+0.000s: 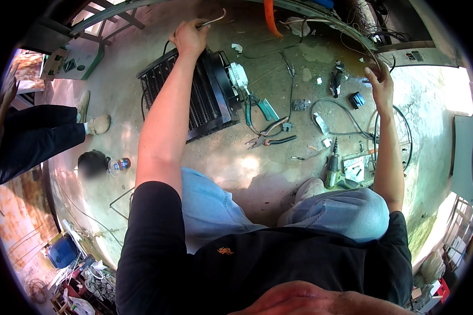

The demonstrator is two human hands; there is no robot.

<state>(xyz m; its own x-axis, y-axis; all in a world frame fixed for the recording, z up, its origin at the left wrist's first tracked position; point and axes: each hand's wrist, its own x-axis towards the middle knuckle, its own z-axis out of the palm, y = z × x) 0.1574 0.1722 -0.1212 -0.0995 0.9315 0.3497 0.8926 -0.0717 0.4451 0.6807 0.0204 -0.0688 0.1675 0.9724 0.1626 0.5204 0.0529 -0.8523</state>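
Note:
My left hand (188,40) reaches out to the far left of centre, fingers closed around a thin bent metal tube (215,21) whose hooked end points up. Below that hand and forearm lies a black finned coil unit (207,97), partly hidden by the arm. A white plastic part (238,77) is attached at its right side. At the far right, my right hand (381,84) is raised with its fingers closed by a thin line (370,52) running up and back. A dark cable curls beside the fingers; exactly what they grip is unclear.
Green-handled pliers (268,110), black-handled pliers (273,140) and a green power drill (332,170) lie on the concrete floor. Looped black hose (347,123) lies by my right arm. A seated person's shoe (99,125) and a plastic cup (115,167) are at left.

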